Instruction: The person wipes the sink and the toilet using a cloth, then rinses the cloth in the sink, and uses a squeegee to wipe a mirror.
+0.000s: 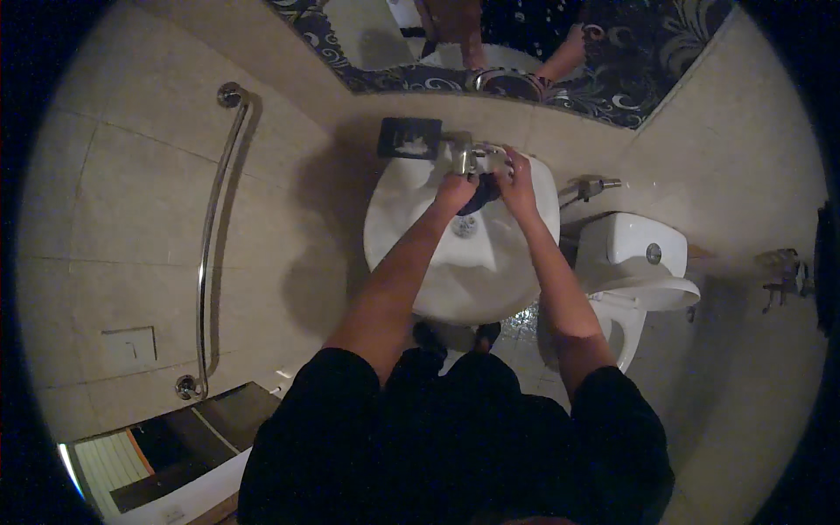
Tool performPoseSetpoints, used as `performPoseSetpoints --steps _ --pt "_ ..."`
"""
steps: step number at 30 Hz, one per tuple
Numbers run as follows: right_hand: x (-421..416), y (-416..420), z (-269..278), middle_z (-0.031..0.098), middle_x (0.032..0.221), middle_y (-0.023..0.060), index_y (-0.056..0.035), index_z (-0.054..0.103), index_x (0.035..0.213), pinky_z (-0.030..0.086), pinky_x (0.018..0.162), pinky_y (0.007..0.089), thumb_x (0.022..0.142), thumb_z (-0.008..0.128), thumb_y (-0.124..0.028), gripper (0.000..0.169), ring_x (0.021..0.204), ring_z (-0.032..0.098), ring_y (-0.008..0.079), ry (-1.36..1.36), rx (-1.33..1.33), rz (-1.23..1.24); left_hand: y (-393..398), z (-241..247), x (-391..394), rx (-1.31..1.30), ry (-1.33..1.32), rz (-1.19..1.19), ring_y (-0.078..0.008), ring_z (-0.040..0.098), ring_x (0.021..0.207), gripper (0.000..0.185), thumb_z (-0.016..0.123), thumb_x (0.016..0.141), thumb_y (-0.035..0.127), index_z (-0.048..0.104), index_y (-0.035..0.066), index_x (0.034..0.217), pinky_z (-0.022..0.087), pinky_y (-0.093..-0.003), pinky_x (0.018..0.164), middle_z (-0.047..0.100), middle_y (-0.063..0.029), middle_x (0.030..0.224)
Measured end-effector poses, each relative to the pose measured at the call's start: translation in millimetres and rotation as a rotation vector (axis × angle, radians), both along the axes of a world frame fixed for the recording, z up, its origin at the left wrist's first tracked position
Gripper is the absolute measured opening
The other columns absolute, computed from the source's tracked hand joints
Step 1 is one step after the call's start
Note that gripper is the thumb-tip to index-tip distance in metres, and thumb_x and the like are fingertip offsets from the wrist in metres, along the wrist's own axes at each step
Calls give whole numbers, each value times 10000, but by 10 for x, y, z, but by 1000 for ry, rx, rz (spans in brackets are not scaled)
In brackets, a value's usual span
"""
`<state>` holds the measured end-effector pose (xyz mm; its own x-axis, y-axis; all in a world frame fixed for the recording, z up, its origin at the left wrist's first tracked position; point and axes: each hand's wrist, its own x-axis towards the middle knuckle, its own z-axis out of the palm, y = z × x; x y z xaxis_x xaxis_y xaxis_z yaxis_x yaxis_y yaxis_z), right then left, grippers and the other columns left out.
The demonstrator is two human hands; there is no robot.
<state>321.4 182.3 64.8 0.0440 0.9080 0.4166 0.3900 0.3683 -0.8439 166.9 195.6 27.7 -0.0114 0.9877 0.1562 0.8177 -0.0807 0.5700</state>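
Observation:
Both my hands are at the back of a white washbasin (pixel 394 230), by its metal tap (pixel 462 157). My left hand (pixel 458 189) lies just below the tap, its fingers closed on the edge of a dark, wet-looking cloth (pixel 482 195). My right hand (pixel 517 172) is right of the tap, with its fingertips around a small pale or shiny thing too blurred to name; the cloth hangs beside its palm. Below the cloth is the round metal drain (pixel 464 226). A dark soap dish (pixel 410 138) with whitish matter on it sits at the basin's back left corner.
A mirror with a patterned frame (pixel 446 85) hangs above the basin. To the right are a wall valve (pixel 590 187) and a white toilet (pixel 643 246) with its lid raised. A metal grab bar (pixel 211 230) runs along the left wall. The floor (pixel 525 321) looks wet.

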Motion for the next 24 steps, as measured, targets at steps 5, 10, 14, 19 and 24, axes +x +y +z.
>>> performPoseSetpoints --steps 5,10,14,19,24 --pt "-20 191 286 644 972 158 -20 608 1068 498 783 360 843 606 -165 267 880 627 318 -104 -98 67 -84 201 40 -202 116 63 -401 583 928 308 556 840 250 550 61 1083 475 -480 785 573 -239 1066" --pt "-27 -15 207 632 1043 156 -23 590 1113 482 821 353 847 595 -158 298 949 615 305 -143 -222 77 -380 331 129 -27 64 -17 -405 552 968 298 539 852 229 569 9 1052 466 -443 804 525 -254 1145" --pt "-194 -309 -27 554 1182 163 -15 506 1184 441 890 363 848 603 -162 380 1058 544 310 -126 67 -55 -388 307 148 -274 -136 -76 -392 568 945 311 532 858 216 567 -11 1067 470 -443 798 558 -255 1085" --pt "-394 -650 -218 509 1182 122 -44 445 1245 417 907 344 884 584 -258 441 1071 485 214 581 -547 157 -344 303 116 -470 -624 -224 -321 617 829 294 565 851 236 592 -5 1018 486 -404 762 623 -217 925" --pt "-412 -668 -135 614 893 50 -9 595 1000 457 706 258 858 622 -321 344 798 546 128 408 -727 37 -440 453 -243 -606 -1019 -179 -198 594 855 379 678 790 313 586 47 1045 470 -341 771 637 -89 906"
